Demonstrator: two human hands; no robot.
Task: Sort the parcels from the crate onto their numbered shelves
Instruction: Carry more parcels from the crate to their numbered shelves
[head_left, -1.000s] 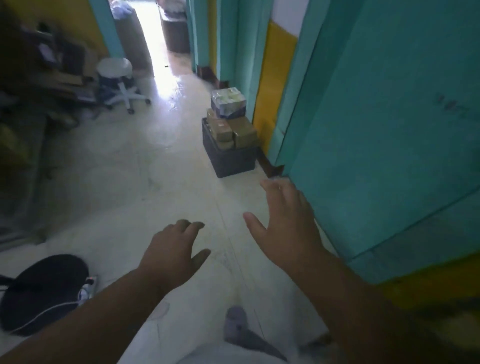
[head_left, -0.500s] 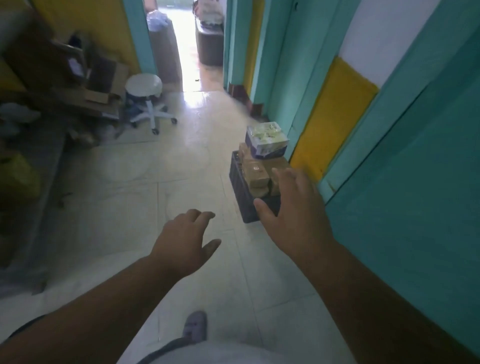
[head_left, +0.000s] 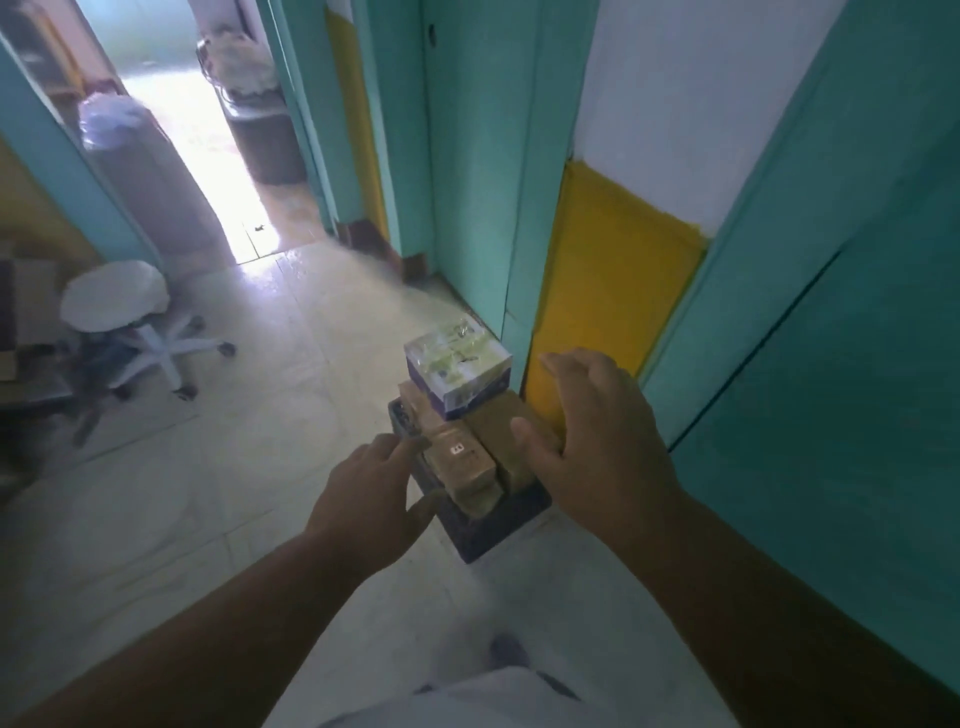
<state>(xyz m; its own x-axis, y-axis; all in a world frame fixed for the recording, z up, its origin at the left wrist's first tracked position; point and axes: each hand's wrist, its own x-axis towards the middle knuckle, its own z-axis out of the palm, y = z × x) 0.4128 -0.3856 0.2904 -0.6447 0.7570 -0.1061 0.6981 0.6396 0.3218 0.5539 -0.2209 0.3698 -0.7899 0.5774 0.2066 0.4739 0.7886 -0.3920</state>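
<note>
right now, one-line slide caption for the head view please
Both open hands, left hand and right hand, reach toward a dark crate stacked with brown parcels and a plastic-wrapped box.

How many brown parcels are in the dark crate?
3 that I can see: one front-left with a white label, one right, one behind under the plastic-wrapped box. More may be hidden underneath.

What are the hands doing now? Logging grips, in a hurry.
Left hand: open, holding nothing.
Right hand: open, holding nothing.
</note>
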